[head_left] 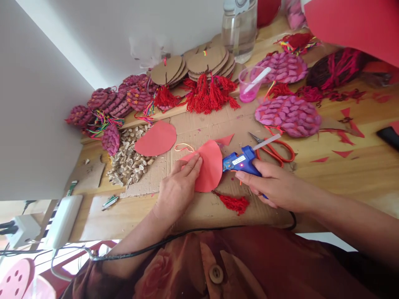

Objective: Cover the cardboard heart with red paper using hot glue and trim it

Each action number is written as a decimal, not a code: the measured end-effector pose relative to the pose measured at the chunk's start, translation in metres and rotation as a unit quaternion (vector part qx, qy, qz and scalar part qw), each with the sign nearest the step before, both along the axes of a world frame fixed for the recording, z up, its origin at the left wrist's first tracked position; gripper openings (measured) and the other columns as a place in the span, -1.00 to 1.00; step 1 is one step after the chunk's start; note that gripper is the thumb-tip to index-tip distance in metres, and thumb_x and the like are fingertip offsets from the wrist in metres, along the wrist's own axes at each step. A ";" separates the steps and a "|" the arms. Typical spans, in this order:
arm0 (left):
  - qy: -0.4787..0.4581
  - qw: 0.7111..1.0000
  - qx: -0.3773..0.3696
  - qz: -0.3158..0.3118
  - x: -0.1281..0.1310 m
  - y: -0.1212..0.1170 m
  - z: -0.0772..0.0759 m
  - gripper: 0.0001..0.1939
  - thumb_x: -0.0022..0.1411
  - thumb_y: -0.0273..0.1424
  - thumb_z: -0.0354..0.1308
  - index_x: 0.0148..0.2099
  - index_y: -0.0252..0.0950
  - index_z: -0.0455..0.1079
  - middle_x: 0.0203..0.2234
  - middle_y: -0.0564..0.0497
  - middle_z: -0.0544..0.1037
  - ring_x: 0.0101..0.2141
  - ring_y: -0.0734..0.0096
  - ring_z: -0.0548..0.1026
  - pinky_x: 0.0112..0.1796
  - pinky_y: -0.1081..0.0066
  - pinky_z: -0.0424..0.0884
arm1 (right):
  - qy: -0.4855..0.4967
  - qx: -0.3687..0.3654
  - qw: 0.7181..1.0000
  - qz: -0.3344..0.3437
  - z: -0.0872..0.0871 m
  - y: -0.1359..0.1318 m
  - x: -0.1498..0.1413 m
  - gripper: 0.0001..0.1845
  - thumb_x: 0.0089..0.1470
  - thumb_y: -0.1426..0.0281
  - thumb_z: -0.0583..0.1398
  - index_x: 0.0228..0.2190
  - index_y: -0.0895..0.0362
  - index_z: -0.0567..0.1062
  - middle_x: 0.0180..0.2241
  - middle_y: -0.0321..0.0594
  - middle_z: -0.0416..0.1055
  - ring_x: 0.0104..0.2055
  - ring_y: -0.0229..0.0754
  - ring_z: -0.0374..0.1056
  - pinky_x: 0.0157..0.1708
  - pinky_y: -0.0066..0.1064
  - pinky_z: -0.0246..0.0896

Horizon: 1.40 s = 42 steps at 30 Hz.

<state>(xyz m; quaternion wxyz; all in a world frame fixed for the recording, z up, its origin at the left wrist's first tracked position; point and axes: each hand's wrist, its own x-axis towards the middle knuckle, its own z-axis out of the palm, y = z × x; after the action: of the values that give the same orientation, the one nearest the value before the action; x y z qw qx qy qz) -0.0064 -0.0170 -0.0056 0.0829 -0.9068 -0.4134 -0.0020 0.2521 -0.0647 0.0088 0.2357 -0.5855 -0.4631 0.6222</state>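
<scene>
My left hand [181,185] lies with its fingers stretched flat on a red paper piece [210,166], pressing its left part. My right hand [274,182] is wrapped round the handle of a blue hot glue gun [246,162], its small light lit and a glue stick [267,141] poking out of the back. The gun's front end meets the right edge of the paper; its nozzle is hidden. A red tassel [233,202] sticks out below the paper, and a yellow-orange loop of cord [183,147] above it. Another red paper piece [156,138] lies up to the left.
Orange-handled scissors [282,151] lie right of the gun. Dry shells [131,162] are heaped at left. Behind are cardboard discs [205,60] with red tassels, a pink cup [249,85], a water jar [238,33] and pink petal-covered pieces [288,116]. A black cable [149,245] crosses in front.
</scene>
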 end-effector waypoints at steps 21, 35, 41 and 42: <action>0.049 0.999 0.003 -0.017 0.008 0.002 0.008 -0.44 0.35 -0.63 -0.07 0.37 -0.39 0.22 0.32 -0.08 0.34 0.12 0.14 0.40 -0.04 0.23 0.59 | 0.054 -0.073 0.993 -0.073 0.006 -0.022 0.008 -0.59 0.14 -0.01 0.22 -0.31 0.06 0.31 -0.61 -0.47 0.21 -0.76 -0.43 0.01 -0.78 -0.53 -0.19; 0.038 0.999 0.007 -0.013 0.009 0.002 -0.001 -0.44 0.35 -0.59 -0.06 0.37 -0.42 0.21 0.33 -0.16 0.32 0.09 0.08 0.41 0.01 0.13 0.51 | 0.205 -0.057 0.950 -0.228 -0.001 -0.041 0.021 -0.57 0.03 0.06 0.35 -0.28 0.04 0.32 -0.59 -0.53 0.18 -0.78 -0.47 -0.02 -0.79 -0.58 -0.26; -0.001 1.000 -0.014 -0.013 0.008 0.003 -0.003 -0.43 0.34 -0.63 -0.08 0.36 -0.39 0.21 0.33 -0.18 0.32 0.24 0.14 0.31 0.14 0.20 0.44 | 0.276 -0.045 0.923 -0.265 0.003 -0.036 0.012 -0.62 0.06 0.12 0.36 -0.30 0.04 0.32 -0.59 -0.51 0.18 -0.72 -0.42 0.06 -0.77 -0.58 -0.13; -0.009 1.000 -0.018 -0.015 0.008 0.003 -0.004 -0.43 0.33 -0.64 -0.09 0.36 -0.40 0.21 0.33 -0.19 0.31 0.28 0.14 0.27 0.15 0.21 0.43 | 0.282 -0.041 0.922 -0.263 0.004 -0.034 0.009 -0.61 0.05 0.12 0.36 -0.30 0.04 0.32 -0.59 -0.51 0.20 -0.70 -0.41 0.10 -0.75 -0.58 -0.07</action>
<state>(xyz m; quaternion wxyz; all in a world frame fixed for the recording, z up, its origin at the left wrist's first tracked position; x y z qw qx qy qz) 0.0016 -0.0135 -0.0094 0.0629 -0.9140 -0.4008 -0.0040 0.2616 -0.0991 0.0124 0.4876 -0.4961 -0.1810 0.6953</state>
